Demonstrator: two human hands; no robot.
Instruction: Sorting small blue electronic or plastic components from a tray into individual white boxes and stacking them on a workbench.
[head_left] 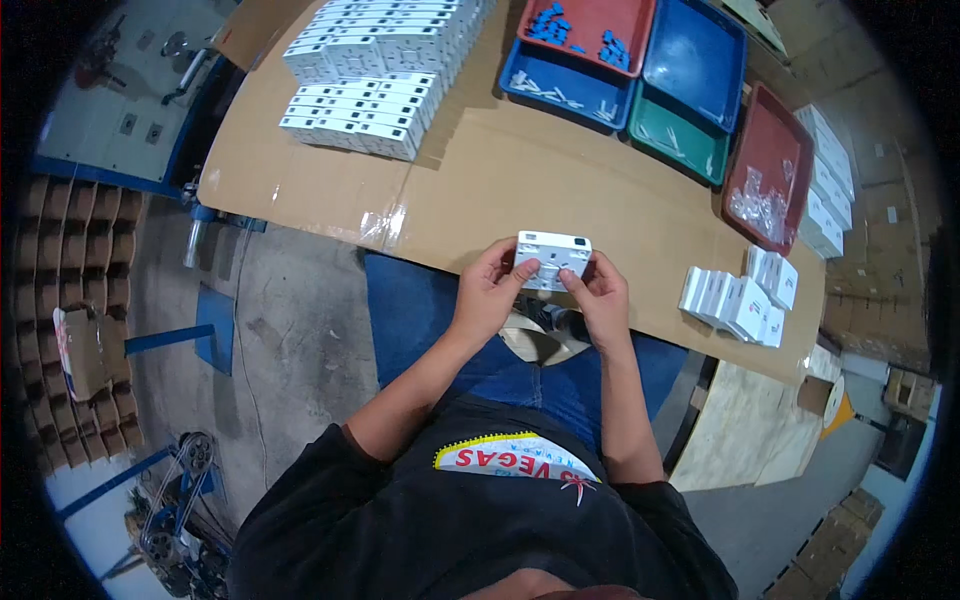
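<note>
White box (553,262) is over the 6 o'clock edge of the brown table (490,180). Left hand (488,292) and right hand (603,296) pinch its sides, thumbs on its face. On table: stacked white boxes (372,105) at 11 o'clock, coloured trays (692,75) at 1, white blocks (738,300) at 3. Room: grey floor (305,335) at 9, pulley machine (197,455) at 8, brown cartons (885,250) at 3.

The small white unit (553,250) looks like smooth plastic with a faint sheen, as do the stacked white units (365,110). Matt brown cardboard covers the surface (530,180), crossed by glossy, wrinkled clear tape (385,222). The blue tray (697,65) is shiny plastic; the clear pieces (760,208) look glassy, like transparent plastic. The shirt (420,540) is soft matt cloth, the trousers (540,385) denim, the floor (310,330) rough, dull concrete
</note>
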